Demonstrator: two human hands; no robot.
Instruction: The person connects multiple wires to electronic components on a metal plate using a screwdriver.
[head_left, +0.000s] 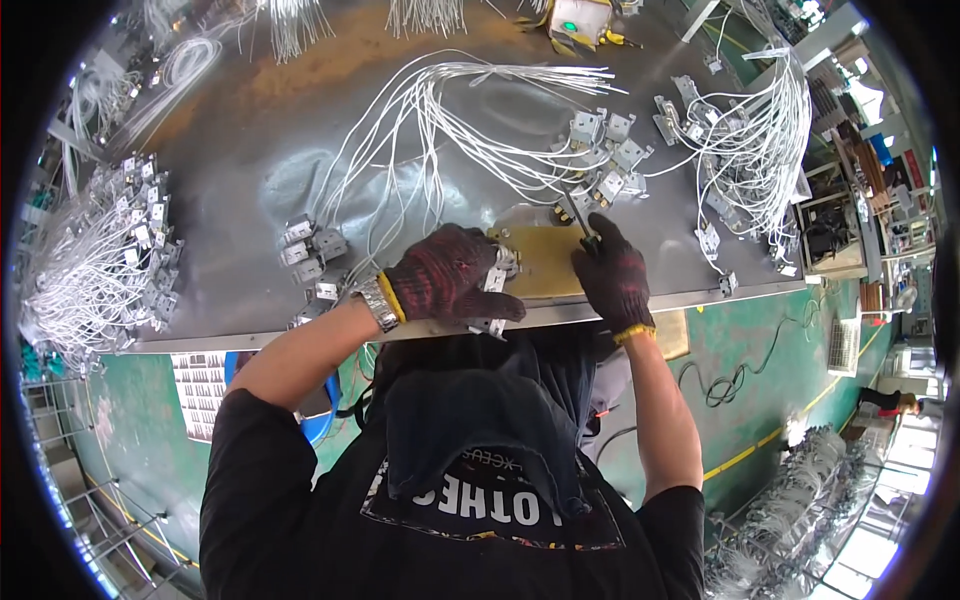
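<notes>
L hand [440,275], gloved, fingers curled round a metal bracket [496,278] at the near edge, by the L end of the yellow plate [545,262]; R hand [613,272] closed on a slim dark tool [579,217], type unclear. Prob. best: brace bracket firmly, keep wires clear of tip. Metal tabletop [230,220]: wired parts [90,270] L, white wires [435,110] mid, wire bundle [785,140] R. Green floor [730,425] nearer.
</notes>
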